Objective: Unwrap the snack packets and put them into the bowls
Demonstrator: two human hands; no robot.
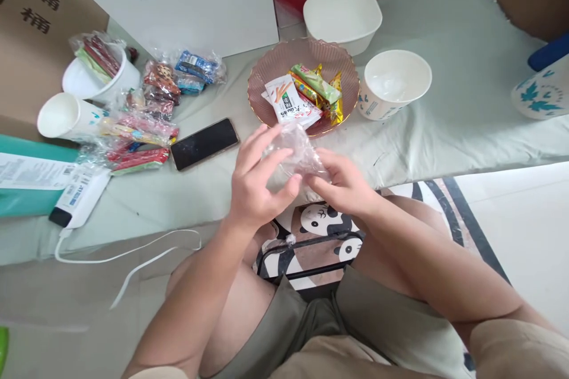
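Both hands hold a crumpled clear plastic bag (297, 151) in front of me, just over the table's near edge. My left hand (258, 180) grips its left side with curled fingers. From the right, my right hand (344, 183) pinches the bag. Just beyond the hands sits a pink ribbed glass plate (267, 74) holding several wrapped snacks (306, 95).
A black phone (204, 143) lies left of the hands. Farther left are bagged snacks (146, 124), two white paper cups (66, 116) and a white power bank (82, 195) with a cable. A white square bowl (342, 15) and white round bowl (393, 83) stand behind the plate.
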